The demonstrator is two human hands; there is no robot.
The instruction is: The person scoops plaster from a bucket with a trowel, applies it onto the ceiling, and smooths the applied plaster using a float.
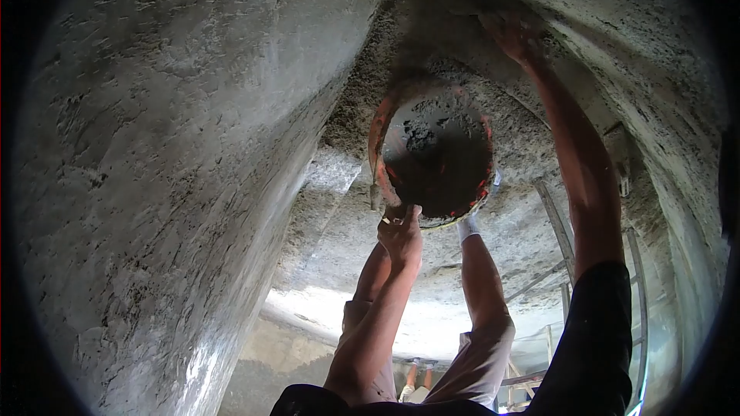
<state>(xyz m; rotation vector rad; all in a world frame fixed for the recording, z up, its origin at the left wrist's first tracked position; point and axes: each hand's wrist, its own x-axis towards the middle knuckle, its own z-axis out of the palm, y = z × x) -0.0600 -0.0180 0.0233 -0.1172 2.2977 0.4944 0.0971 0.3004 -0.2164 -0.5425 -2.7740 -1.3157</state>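
Your right hand [512, 35] is super murky up there, can't tell what it's holding, if anything. Your right sleeve [592, 331] runs off the bottom edge too.

The rough grey floor [518, 204] looks dark and gritty around the basin [377, 139], paler and brightly lit farther off. The basin, its mouth facing the camera, carries lumpy, wet-looking grey mix [420, 135]; whether its base bears directly on the floor cannot be told.
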